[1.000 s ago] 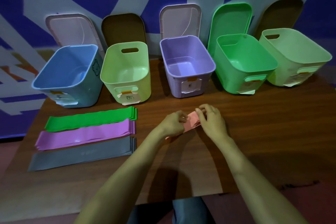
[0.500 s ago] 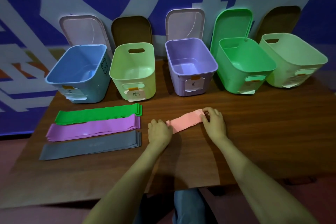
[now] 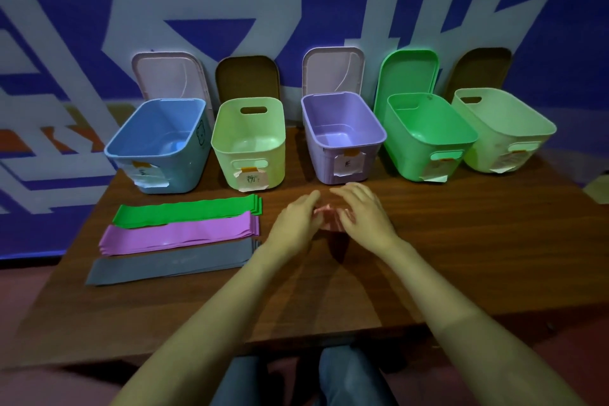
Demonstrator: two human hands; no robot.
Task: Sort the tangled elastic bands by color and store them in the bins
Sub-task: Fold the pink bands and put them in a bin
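- On the far left of the surface stands the blue bin, open and with nothing showing inside.
- In front of it lie three flat stacks side by side: the green bands nearest the bins, the purple bands touching them, and the grey bands closest to the person.
- By colour these piles look sorted, but none is stored; that step is not yet done.
- Next along the row, the yellow-green bin is also bare inside, with a paper label taped to its front.
- The left hand rests just in front of the gap between this bin and the purple bin, fingers curled around one end of the pink band.
- The pink band is bunched small between both hands, low over the surface, and mostly hidden.
- The right hand has its fingers loosely spread over the band's other end; whether it pinches or only presses I cannot tell.
- Further right, the green bin and the pale bin show no bands.
- Judged overall: sorting is nearly finished, the pink band being the last in hand, while filling all five bins remains.
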